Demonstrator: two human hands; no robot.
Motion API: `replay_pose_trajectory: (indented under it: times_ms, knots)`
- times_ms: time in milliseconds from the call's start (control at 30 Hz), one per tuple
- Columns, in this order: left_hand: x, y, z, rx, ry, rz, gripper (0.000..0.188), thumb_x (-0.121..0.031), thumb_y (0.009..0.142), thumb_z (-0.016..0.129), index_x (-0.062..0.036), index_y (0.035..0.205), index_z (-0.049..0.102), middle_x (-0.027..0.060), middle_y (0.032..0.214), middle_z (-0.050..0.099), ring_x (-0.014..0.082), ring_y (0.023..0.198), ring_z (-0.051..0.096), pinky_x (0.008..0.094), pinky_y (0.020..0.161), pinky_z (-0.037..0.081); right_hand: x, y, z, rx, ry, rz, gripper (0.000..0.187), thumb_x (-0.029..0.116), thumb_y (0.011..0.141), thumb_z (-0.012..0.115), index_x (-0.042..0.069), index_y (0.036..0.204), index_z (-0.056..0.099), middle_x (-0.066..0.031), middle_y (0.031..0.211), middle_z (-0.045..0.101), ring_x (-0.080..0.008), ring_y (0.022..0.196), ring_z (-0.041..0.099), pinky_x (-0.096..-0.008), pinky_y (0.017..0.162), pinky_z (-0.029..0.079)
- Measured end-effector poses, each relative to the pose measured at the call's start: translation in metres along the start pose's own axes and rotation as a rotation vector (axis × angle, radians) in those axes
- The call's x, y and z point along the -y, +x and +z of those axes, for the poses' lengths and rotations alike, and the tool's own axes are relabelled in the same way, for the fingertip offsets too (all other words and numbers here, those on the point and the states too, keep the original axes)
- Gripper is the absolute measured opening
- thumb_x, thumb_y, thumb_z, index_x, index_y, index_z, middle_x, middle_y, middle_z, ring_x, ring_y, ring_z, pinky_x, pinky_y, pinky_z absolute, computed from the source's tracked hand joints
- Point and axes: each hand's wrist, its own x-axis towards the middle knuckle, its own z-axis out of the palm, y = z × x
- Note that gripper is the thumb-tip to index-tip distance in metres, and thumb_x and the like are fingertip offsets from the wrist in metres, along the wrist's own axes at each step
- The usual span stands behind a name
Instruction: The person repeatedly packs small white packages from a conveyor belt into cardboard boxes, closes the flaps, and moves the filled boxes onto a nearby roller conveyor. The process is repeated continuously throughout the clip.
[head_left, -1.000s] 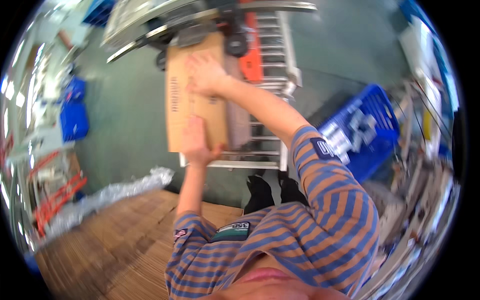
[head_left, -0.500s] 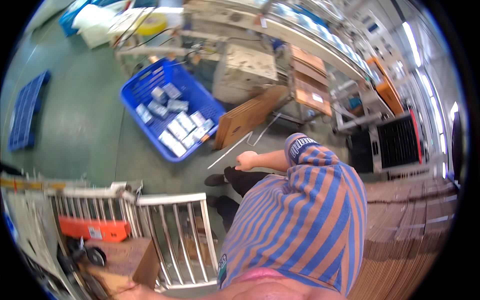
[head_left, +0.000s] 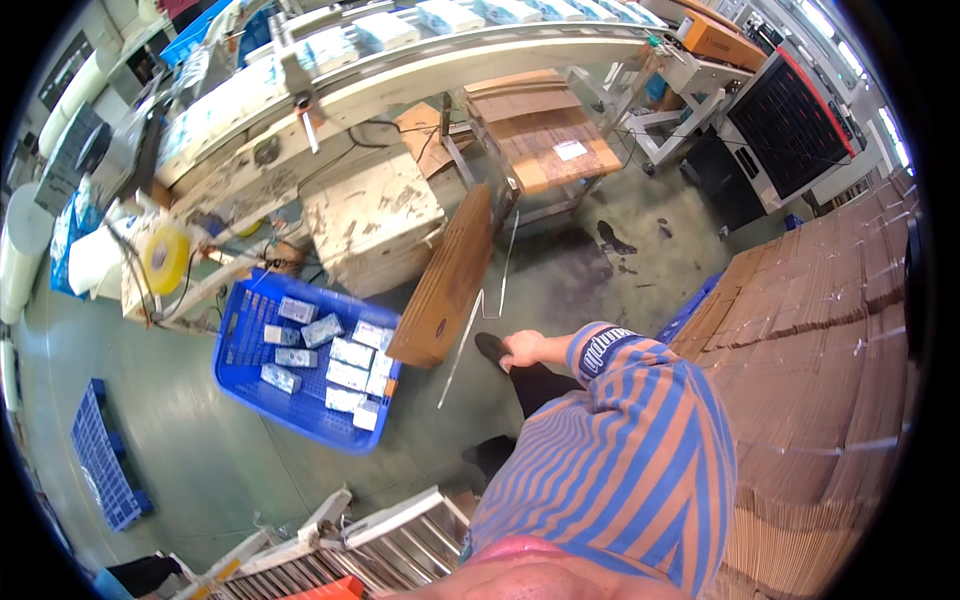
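Note:
My right hand (head_left: 523,349) hangs in front of my striped shirt, its fingers curled in loosely with nothing visible in them. It is nearest to my dark shoe (head_left: 491,348), above the floor. Left of it, a flat stack of folded cardboard (head_left: 447,285) leans upright against a blue plastic basket (head_left: 290,405). Inside the basket lie several small white-and-blue packs (head_left: 350,352), some grouped along its right side. A thin white strap (head_left: 460,350) lies bent on the floor between the cardboard and my foot. My left hand is out of the picture.
A conveyor (head_left: 400,85) carrying packs crosses the back. Beneath it stand a stained white box (head_left: 370,215) and a low stand with cardboard (head_left: 540,130). Tall cardboard stacks (head_left: 810,330) rise on my right. Metal railings (head_left: 400,545) and a blue pallet (head_left: 105,455) are at left.
The view has swung so the basket and railings sit lower and more conveyor shows. My left hand, blurred by a brown box and railings earlier, has left the picture. My right hand stays loosely curled.

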Motion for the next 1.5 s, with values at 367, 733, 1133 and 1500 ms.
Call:
replay_pose_trajectory:
  times_ms: [367,733,1133,1500]
  knots:
    - [-0.267,0.026,0.09,0.316,0.102,0.241,0.069,-0.034,0.073,0.066,0.0045,0.125,0.041,0.0237,0.121,0.048,0.0371,0.115,0.043,0.0498,0.096,0.03,-0.113,0.208,-0.081,-0.321,-0.353,-0.55,0.086,0.035,0.068,0.07,0.008,0.138,0.028,-0.0096,0.147,0.022,-0.0234,0.136,0.02,-0.0487,0.106,0.024]
    - [-0.361,0.062,0.077,0.328,0.141,0.361,0.072,-0.035,0.073,0.066,0.0039,0.128,0.039,0.0229,0.125,0.046,0.0364,0.117,0.042,0.0528,0.099,0.024,-0.147,0.204,-0.043,-0.57,-0.117,-0.804,0.053,0.016,0.084,0.043,0.003,0.135,0.034,-0.0122,0.144,0.029,-0.0271,0.135,0.025,-0.0494,0.108,0.02]
    - [-0.359,0.053,0.071,0.343,0.104,0.432,0.076,-0.036,0.074,0.066,0.0033,0.13,0.036,0.022,0.129,0.043,0.0356,0.12,0.041,0.0561,0.102,0.017,-0.132,0.195,-0.055,-0.69,-0.247,-0.699,0.013,0.016,0.075,0.052,0.011,0.086,0.059,-0.0043,0.092,0.052,-0.0212,0.098,0.049,-0.0454,0.101,0.03]
    - [-0.437,0.034,-0.077,0.112,-0.215,0.88,0.079,-0.037,0.074,0.067,0.0027,0.133,0.033,0.0212,0.133,0.041,0.0349,0.122,0.04,0.0591,0.105,0.011,-0.081,0.132,-0.184,-0.859,-0.105,-0.922,0.012,0.017,0.067,0.059,0.006,0.073,0.059,-0.0086,0.096,0.053,-0.0272,0.102,0.046,-0.0389,0.078,0.043]
